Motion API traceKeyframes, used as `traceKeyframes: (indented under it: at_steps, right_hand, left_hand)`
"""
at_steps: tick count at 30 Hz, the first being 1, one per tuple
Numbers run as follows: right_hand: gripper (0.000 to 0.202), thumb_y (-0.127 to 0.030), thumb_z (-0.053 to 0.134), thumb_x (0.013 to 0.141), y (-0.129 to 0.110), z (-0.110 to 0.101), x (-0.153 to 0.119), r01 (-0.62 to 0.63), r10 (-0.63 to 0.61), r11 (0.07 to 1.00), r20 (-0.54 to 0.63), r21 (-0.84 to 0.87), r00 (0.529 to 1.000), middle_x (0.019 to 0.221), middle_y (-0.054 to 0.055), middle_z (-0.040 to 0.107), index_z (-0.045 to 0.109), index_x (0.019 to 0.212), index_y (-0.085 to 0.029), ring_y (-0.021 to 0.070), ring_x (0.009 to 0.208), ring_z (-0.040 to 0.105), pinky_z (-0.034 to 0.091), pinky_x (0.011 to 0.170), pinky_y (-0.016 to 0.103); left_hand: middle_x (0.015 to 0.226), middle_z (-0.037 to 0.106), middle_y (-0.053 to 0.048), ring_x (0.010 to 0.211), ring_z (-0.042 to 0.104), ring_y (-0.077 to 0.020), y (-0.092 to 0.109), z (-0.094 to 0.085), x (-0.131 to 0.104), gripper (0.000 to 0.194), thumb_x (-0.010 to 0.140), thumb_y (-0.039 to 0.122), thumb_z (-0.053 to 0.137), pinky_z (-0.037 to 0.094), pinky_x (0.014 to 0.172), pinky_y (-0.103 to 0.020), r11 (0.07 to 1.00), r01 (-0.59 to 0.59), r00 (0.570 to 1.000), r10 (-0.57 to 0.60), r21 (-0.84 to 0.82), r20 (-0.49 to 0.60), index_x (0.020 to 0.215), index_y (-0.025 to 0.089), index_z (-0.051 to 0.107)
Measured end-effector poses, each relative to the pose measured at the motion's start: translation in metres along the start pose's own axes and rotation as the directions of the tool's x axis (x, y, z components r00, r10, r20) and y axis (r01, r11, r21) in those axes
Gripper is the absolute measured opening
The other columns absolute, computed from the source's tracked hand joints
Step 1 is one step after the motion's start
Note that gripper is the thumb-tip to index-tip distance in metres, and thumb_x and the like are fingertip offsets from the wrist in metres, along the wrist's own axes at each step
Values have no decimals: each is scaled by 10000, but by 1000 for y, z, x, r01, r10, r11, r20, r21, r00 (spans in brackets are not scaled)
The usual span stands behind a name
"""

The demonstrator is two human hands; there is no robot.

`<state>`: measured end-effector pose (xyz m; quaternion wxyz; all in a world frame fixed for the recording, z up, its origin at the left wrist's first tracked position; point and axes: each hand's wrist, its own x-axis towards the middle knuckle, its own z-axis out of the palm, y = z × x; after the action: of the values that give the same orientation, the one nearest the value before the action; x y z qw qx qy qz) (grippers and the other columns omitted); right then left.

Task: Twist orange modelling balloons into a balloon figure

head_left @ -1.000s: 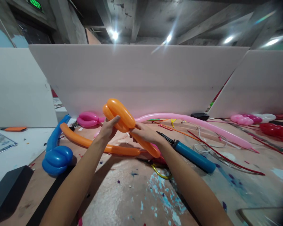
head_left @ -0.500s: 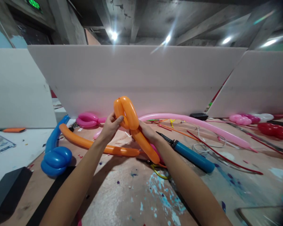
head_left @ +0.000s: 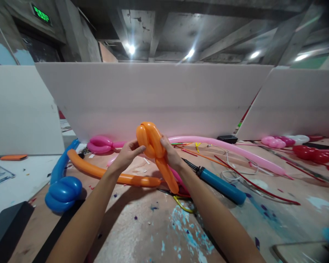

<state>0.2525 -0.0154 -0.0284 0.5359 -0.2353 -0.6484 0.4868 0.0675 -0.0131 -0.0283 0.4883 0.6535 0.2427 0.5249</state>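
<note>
Between my hands, above the table, is an orange twisting balloon (head_left: 154,142) with folded loops at the top and a straight tail pointing down. My left hand (head_left: 127,155) holds its left side, the thumb in front and some fingertips hidden behind the loop. On the right side, my right hand (head_left: 170,152) grips the loops near the twist, its other fingers out of sight. Behind my left forearm lies a second, longer orange balloon (head_left: 93,170). Just under the tail are a yellow-handled tool (head_left: 183,207) and part of a magenta balloon.
To the right lies a blue hand pump (head_left: 222,185), with a long pink balloon (head_left: 224,146) behind it. A twisted blue balloon (head_left: 63,193) and black blocks (head_left: 9,228) are at left. Red balloons (head_left: 312,154) sit far right. White boards (head_left: 153,98) stand across the back.
The orange balloon's loops have folded closer together, narrowing the gap between them. My right hand has moved up from the twist onto the loop's side. The view has tilted slightly upward.
</note>
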Motion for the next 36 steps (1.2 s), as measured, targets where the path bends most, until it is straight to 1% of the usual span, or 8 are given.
traceKeyframes:
  at_steps: [6, 10, 20, 24, 27, 30, 33, 36]
  right_hand:
    - [386, -525, 508, 893, -6, 10, -4, 55, -54, 997, -16, 58, 998, 1047, 22, 555, 465, 1133, -226, 151, 919, 544, 446, 851, 282]
    - [326, -508, 493, 908, -5, 11, -6, 50, -50, 998, 7, 46, 999, 974, 6, 545, 486, 1070, -225, 141, 862, 531, 448, 818, 271]
    - [398, -564, 443, 917, 0, 15, -5, -1, 1, 1000, 30, -11, 1000, 978, 27, 548, 470, 1104, -213, 152, 864, 548, 468, 811, 302]
    - [431, -559, 419, 930, -6, 15, -7, 64, -60, 987, 35, -144, 998, 1096, 54, 560, 467, 1180, -211, 181, 999, 540, 447, 924, 343]
    - [471, -562, 362, 949, -7, 15, -6, 91, -68, 975, 113, -205, 991, 1208, 75, 554, 482, 1235, -209, 203, 1125, 514, 408, 1012, 375]
    - [507, -563, 312, 961, -5, 15, -6, 123, -80, 954, 166, -273, 983, 1313, 79, 522, 473, 1314, -236, 220, 1247, 458, 352, 1083, 412]
    - [526, -566, 369, 943, -4, 13, -7, 113, -106, 909, 40, -401, 994, 1396, 87, 451, 426, 1382, -283, 241, 1309, 407, 320, 1103, 463]
    - [653, -551, 566, 857, -2, 10, -10, -43, 78, 919, 74, -392, 994, 1275, 113, 537, 360, 1420, -290, 244, 1096, 574, 481, 928, 453]
  left_hand:
    - [940, 704, -70, 844, 666, -199, 1, 7, 1, 423, 693, 365, 788, 522, 774, -302, 996, -63, 996, 59, -58, -73, 1027, 156, 632]
    - [887, 670, -29, 794, 637, -154, 6, 18, 2, 445, 665, 349, 809, 511, 722, -248, 990, -139, 970, 141, 28, -196, 1005, 163, 590]
    - [889, 630, -38, 787, 598, -156, -1, 18, 1, 424, 751, 487, 703, 486, 697, -246, 964, -177, 925, 232, 197, -300, 993, 156, 594]
    - [986, 624, -36, 902, 615, -179, -9, 20, 1, 588, 600, 442, 834, 497, 780, -269, 971, -234, 893, 236, 52, -384, 1058, 198, 558]
    - [1027, 645, -70, 991, 628, -245, -10, 22, -1, 661, 556, 463, 853, 505, 844, -335, 977, -143, 974, 111, -158, -199, 1086, 190, 569]
    - [964, 678, -90, 965, 650, -272, -7, 21, -3, 506, 627, 416, 820, 515, 835, -360, 967, -15, 997, -4, -254, -76, 1007, 144, 625]
    - [938, 694, -66, 928, 663, -246, -4, 15, -3, 474, 627, 378, 820, 526, 829, -344, 938, -48, 981, -20, -343, -192, 1006, 156, 640]
    - [890, 699, -29, 911, 659, -205, -1, 2, 1, 441, 617, 403, 820, 527, 836, -310, 915, -112, 923, -48, -388, -381, 953, 178, 645]
